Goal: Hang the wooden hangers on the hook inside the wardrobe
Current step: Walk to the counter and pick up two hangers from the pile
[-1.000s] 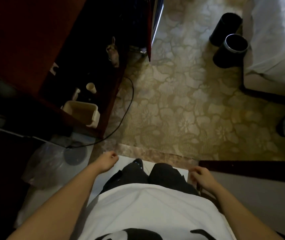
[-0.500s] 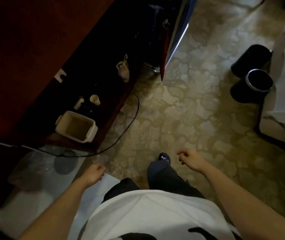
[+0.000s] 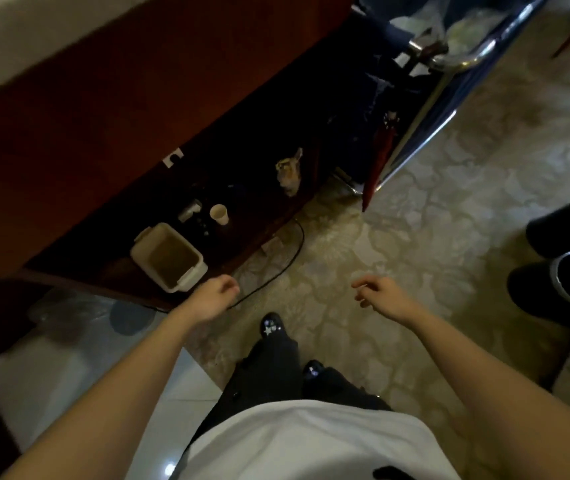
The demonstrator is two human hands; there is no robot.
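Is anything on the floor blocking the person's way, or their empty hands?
No hangers or hook show, so that cannot be judged. The left hand and right hand hold nothing. Ahead, a black cable lies on the carpet beyond the left hand.

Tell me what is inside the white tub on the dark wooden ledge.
Inside the white tub only a flat brownish surface shows, no separate item. Anything beneath that surface is hidden.
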